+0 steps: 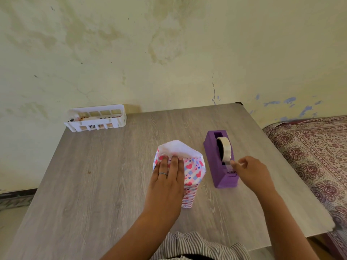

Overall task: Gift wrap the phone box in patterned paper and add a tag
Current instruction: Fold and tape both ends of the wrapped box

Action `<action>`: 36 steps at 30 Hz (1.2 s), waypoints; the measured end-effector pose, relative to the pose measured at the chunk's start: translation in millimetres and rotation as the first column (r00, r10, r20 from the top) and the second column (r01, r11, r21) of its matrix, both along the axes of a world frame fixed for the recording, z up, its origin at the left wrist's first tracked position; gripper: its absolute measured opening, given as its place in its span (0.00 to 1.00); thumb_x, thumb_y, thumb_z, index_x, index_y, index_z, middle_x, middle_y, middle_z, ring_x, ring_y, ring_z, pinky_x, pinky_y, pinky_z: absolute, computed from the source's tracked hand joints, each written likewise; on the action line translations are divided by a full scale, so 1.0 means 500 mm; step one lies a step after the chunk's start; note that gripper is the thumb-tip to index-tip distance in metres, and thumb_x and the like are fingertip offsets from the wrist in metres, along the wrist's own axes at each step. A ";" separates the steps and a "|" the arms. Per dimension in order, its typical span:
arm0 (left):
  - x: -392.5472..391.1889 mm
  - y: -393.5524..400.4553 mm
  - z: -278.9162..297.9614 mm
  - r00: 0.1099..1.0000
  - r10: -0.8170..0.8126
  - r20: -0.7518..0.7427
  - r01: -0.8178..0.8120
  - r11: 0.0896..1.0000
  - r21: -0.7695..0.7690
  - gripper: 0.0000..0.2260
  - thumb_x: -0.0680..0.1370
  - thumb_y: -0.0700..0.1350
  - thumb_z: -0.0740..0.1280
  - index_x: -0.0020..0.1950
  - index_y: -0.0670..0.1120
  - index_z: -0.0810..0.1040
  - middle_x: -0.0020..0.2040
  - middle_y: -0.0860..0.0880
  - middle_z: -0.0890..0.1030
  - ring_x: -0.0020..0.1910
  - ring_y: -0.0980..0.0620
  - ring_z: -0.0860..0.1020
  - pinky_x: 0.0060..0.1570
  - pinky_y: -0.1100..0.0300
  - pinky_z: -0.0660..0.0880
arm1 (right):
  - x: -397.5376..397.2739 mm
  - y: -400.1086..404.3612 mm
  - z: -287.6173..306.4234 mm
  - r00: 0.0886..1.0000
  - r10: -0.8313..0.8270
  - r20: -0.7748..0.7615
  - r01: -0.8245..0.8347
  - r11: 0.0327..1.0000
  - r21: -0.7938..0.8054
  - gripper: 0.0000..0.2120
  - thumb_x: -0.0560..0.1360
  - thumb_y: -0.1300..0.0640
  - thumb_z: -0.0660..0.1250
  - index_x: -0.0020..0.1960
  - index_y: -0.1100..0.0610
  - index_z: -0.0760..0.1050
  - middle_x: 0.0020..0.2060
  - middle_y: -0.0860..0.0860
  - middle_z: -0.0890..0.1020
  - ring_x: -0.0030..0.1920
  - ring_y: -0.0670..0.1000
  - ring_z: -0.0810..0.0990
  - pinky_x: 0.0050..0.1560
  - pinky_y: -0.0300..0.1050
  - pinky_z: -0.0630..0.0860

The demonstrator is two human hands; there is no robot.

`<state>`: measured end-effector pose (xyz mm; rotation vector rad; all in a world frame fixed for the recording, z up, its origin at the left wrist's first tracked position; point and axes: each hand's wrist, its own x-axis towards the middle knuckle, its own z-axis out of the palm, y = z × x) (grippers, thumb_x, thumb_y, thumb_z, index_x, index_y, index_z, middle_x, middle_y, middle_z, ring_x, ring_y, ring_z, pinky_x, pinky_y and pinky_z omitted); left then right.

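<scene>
The phone box (193, 173), wrapped in white paper with pink and purple hearts, lies lengthwise in the middle of the table. Its far end is an unfolded paper flap (178, 149) showing the white underside. My left hand (167, 177) lies flat on top of the box, fingers pressing the paper down near the flap. Just to the right stands a purple tape dispenser (219, 162) with a clear tape roll (224, 149). My right hand (247, 167) pinches the free end of the tape at the dispenser's cutter. No tag is visible.
A white slotted basket (97, 118) with small items sits at the table's far left corner by the wall. The grey wood-grain table (93, 175) ends at the right near a patterned bedspread (315, 147). A striped garment lies at the near edge.
</scene>
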<state>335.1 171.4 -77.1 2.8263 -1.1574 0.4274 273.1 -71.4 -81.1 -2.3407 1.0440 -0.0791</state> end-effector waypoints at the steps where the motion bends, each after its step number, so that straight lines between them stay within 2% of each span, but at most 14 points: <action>1: 0.001 -0.001 0.001 1.000 -0.003 0.006 0.003 1.000 -0.003 0.48 0.51 0.57 0.82 0.64 0.37 0.72 0.58 0.37 0.79 0.55 0.35 0.79 0.52 0.43 0.74 | -0.002 -0.013 -0.031 0.999 -0.037 -0.031 0.037 0.999 0.008 0.23 0.76 0.43 0.64 0.60 0.61 0.75 0.52 0.57 0.80 0.49 0.56 0.78 0.45 0.45 0.69; 3: 0.000 -0.001 0.001 1.000 -0.003 0.002 0.003 1.000 -0.004 0.46 0.52 0.62 0.80 0.62 0.37 0.76 0.58 0.37 0.79 0.56 0.36 0.79 0.53 0.42 0.74 | 0.000 -0.019 -0.074 0.995 -0.095 -0.024 0.095 0.995 -0.008 0.21 0.76 0.44 0.64 0.59 0.60 0.75 0.54 0.59 0.77 0.47 0.57 0.78 0.44 0.46 0.71; 5: -0.004 0.000 -0.005 1.000 0.005 -0.019 -0.005 1.000 -0.001 0.47 0.54 0.66 0.77 0.64 0.37 0.74 0.60 0.37 0.78 0.58 0.36 0.78 0.55 0.41 0.72 | 0.008 -0.009 -0.095 0.993 -0.114 0.044 0.114 0.993 -0.013 0.16 0.77 0.46 0.64 0.52 0.59 0.77 0.49 0.59 0.76 0.40 0.56 0.77 0.39 0.45 0.71; 8: -0.006 0.002 -0.012 0.999 0.004 -0.037 -0.004 1.000 -0.006 0.50 0.55 0.67 0.75 0.66 0.37 0.67 0.62 0.37 0.77 0.59 0.35 0.76 0.57 0.40 0.71 | 0.022 0.005 -0.105 0.966 -0.195 0.167 0.151 0.958 0.243 0.14 0.77 0.50 0.65 0.39 0.60 0.78 0.34 0.56 0.79 0.32 0.52 0.74 0.33 0.46 0.69; 11: -0.006 0.004 -0.012 0.999 -0.002 -0.032 0.001 1.000 -0.017 0.50 0.56 0.67 0.76 0.66 0.37 0.66 0.62 0.36 0.76 0.60 0.35 0.76 0.57 0.40 0.71 | 0.035 0.000 -0.093 0.892 -0.400 0.211 0.242 0.816 0.525 0.10 0.74 0.59 0.69 0.36 0.60 0.78 0.33 0.58 0.79 0.31 0.53 0.74 0.31 0.44 0.68; 14: -0.007 0.004 -0.014 0.999 0.001 -0.033 -0.002 1.000 -0.025 0.49 0.56 0.66 0.76 0.66 0.37 0.66 0.62 0.36 0.76 0.60 0.35 0.76 0.57 0.40 0.71 | 0.053 -0.008 -0.079 0.774 -0.618 0.136 0.312 0.559 0.768 0.04 0.72 0.67 0.69 0.39 0.64 0.76 0.35 0.59 0.78 0.33 0.54 0.75 0.31 0.45 0.71; 15: -0.006 0.004 -0.015 0.999 0.001 -0.037 -0.002 1.000 -0.025 0.49 0.56 0.66 0.76 0.66 0.37 0.66 0.62 0.36 0.76 0.60 0.35 0.75 0.57 0.40 0.71 | 0.059 -0.006 -0.077 0.753 -0.649 0.109 0.304 0.490 0.817 0.02 0.72 0.68 0.69 0.41 0.65 0.76 0.36 0.59 0.78 0.34 0.53 0.76 0.32 0.46 0.73; 17: -0.004 0.004 -0.016 0.999 0.003 -0.037 -0.004 1.000 -0.025 0.49 0.57 0.66 0.75 0.66 0.37 0.66 0.63 0.36 0.76 0.61 0.35 0.75 0.57 0.40 0.71 | 0.073 0.002 -0.079 0.737 -0.669 0.097 0.282 0.434 0.855 0.02 0.71 0.69 0.68 0.43 0.65 0.76 0.37 0.59 0.78 0.36 0.54 0.77 0.31 0.46 0.74; 22: -0.005 0.005 -0.016 1.000 -0.001 -0.024 0.000 1.000 -0.020 0.48 0.56 0.65 0.76 0.65 0.37 0.67 0.62 0.36 0.76 0.59 0.35 0.76 0.56 0.40 0.72 | 0.106 0.029 -0.062 0.649 -0.744 0.158 0.269 0.419 0.867 0.05 0.72 0.66 0.69 0.40 0.60 0.73 0.39 0.58 0.77 0.38 0.55 0.78 0.41 0.55 0.79; 25: -0.002 0.003 -0.016 1.000 0.000 -0.017 0.000 1.000 -0.011 0.49 0.55 0.65 0.77 0.65 0.37 0.67 0.61 0.36 0.77 0.58 0.35 0.77 0.55 0.41 0.73 | 0.109 0.051 -0.070 0.584 -0.780 0.225 0.261 0.443 0.857 0.07 0.73 0.65 0.68 0.37 0.59 0.72 0.36 0.56 0.77 0.37 0.53 0.78 0.41 0.54 0.80; 27: 0.001 0.001 -0.015 1.000 0.001 0.002 -0.001 1.000 -0.003 0.48 0.54 0.63 0.78 0.64 0.37 0.67 0.60 0.36 0.78 0.57 0.35 0.78 0.54 0.42 0.73 | 0.099 0.071 -0.093 0.532 -0.787 0.313 0.263 0.505 0.822 0.08 0.73 0.66 0.66 0.35 0.60 0.72 0.35 0.56 0.76 0.36 0.53 0.78 0.39 0.50 0.80; 29: 0.003 -0.002 -0.013 1.000 0.003 0.024 -0.004 1.000 0.010 0.46 0.55 0.60 0.79 0.64 0.38 0.67 0.59 0.37 0.78 0.56 0.36 0.78 0.54 0.42 0.74 | 0.087 0.092 -0.128 0.541 -0.724 0.428 0.262 0.628 0.733 0.10 0.73 0.66 0.66 0.33 0.61 0.71 0.35 0.59 0.77 0.36 0.54 0.78 0.35 0.45 0.79; 33: 0.005 -0.002 -0.018 1.000 0.010 0.028 -0.011 1.000 0.018 0.46 0.55 0.58 0.80 0.65 0.38 0.66 0.59 0.37 0.78 0.56 0.35 0.78 0.53 0.43 0.74 | 0.075 0.117 -0.186 0.569 -0.654 0.498 0.266 0.720 0.641 0.08 0.73 0.63 0.68 0.35 0.62 0.74 0.56 0.60 0.74 0.49 0.58 0.80 0.37 0.37 0.81; 36: 0.004 -0.002 -0.020 1.000 0.012 0.025 -0.012 1.000 0.012 0.46 0.55 0.58 0.80 0.65 0.38 0.66 0.60 0.36 0.78 0.56 0.35 0.78 0.53 0.43 0.74 | 0.072 0.123 -0.190 0.568 -0.620 0.541 0.249 0.756 0.605 0.07 0.73 0.63 0.69 0.37 0.59 0.75 0.59 0.57 0.72 0.52 0.58 0.79 0.38 0.33 0.79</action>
